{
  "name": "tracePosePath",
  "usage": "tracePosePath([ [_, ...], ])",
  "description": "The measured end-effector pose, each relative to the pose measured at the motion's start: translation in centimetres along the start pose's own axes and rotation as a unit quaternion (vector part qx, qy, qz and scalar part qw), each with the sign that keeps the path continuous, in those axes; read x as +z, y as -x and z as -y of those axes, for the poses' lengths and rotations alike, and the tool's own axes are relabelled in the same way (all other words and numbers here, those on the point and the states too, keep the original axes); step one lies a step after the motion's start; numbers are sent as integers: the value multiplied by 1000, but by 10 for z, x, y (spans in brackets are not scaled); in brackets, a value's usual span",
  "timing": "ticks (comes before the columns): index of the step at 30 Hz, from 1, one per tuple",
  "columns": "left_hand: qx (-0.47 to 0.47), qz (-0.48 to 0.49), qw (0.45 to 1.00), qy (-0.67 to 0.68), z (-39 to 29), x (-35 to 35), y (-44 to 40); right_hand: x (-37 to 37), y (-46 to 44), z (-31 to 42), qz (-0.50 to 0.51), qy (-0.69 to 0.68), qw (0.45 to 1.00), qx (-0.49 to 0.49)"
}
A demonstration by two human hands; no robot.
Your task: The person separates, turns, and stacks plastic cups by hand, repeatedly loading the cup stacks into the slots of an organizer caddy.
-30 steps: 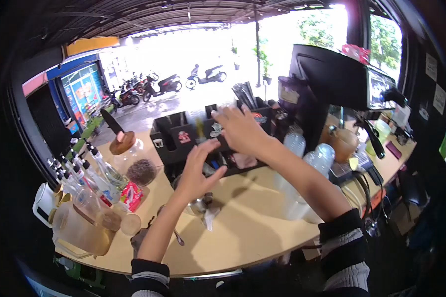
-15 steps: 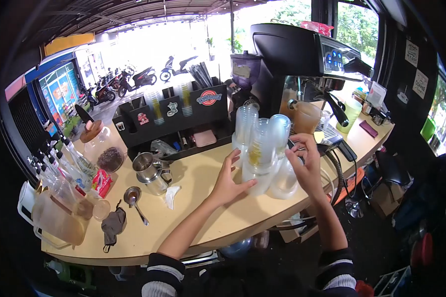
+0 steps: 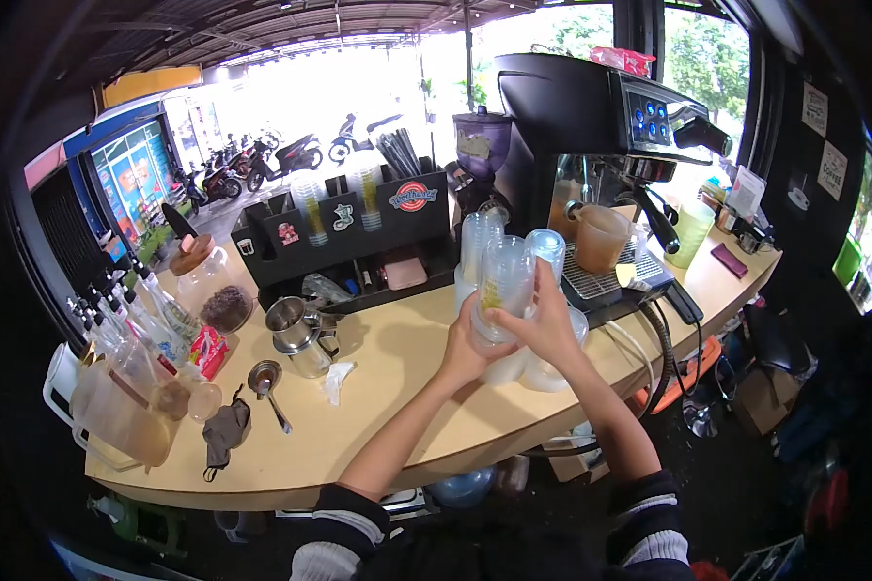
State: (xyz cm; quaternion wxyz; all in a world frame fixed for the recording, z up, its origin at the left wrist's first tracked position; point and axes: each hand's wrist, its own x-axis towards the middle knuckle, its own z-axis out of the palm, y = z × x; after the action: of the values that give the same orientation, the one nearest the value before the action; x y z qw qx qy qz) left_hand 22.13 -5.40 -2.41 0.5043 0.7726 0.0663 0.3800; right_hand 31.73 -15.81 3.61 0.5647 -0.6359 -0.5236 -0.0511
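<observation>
Both hands are closed around a stack of clear plastic cups (image 3: 506, 276) with yellow print. My left hand (image 3: 468, 347) wraps its lower left side, and my right hand (image 3: 545, 324) grips it from the right. Another stack of clear cups (image 3: 477, 240) stands just behind on the left, and a bluish clear stack (image 3: 546, 248) is behind on the right. Translucent white containers (image 3: 559, 363) sit beneath and around the stacks on the counter. My hands partly hide the bases of these containers.
On the wooden counter (image 3: 388, 407) are a metal pitcher (image 3: 305, 339), a strainer spoon (image 3: 264, 380), a grey face mask (image 3: 226, 436) and several pump bottles (image 3: 155, 300). A black cup organizer (image 3: 349, 228) stands behind. An espresso machine (image 3: 572, 107) and a brown-filled jug (image 3: 601, 240) are at right.
My hands have come together and closed on the middle cup stack; before, they were spread on either side of the group. The stack appears slightly raised. The view has shifted a little.
</observation>
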Motion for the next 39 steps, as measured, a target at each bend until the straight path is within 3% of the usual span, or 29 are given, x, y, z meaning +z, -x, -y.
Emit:
tracePosePath([
  [5, -27, -18, 999, 10, 3, 4, 2, -5, -11, 6, -20, -107, 994, 22],
  [9, -38, -9, 999, 22, 8, 4, 1, -1, -11, 7, -29, -101, 994, 8],
  [11, -42, -5, 998, 43, 5, 3, 0, 3, -10, -1, -52, 18, 997, -45],
  [21, -46, 3, 999, 15, 6, 1, 1, 9, -27, 14, -77, -81, 993, -40],
  [23, -40, 4, 999, 10, 14, 1, -2, 2, -37, 26, -165, -120, 973, -104],
  [29, -14, 15, 1000, 3, 12, 0, 0, -17, -53, 77, -47, -165, 979, -111],
  [31, -15, 86, 996, 35, -1, -9, 0, -17, -48, 78, -43, -105, 980, -161],
  [33, -4, 56, 995, 84, -12, -25, 4, -20, -38, 88, -20, -158, 976, -151],
  [35, 3, 26, 991, 128, -23, -44, 11, -22, -30, 100, 39, -320, 943, -79],
  [37, 54, 15, 932, 358, -54, -56, 20, -14, -29, 95, 41, -329, 939, -93],
  [39, 56, 12, 935, 351, -70, -60, 31, -2, -27, 93, 85, -445, 890, -45],
])
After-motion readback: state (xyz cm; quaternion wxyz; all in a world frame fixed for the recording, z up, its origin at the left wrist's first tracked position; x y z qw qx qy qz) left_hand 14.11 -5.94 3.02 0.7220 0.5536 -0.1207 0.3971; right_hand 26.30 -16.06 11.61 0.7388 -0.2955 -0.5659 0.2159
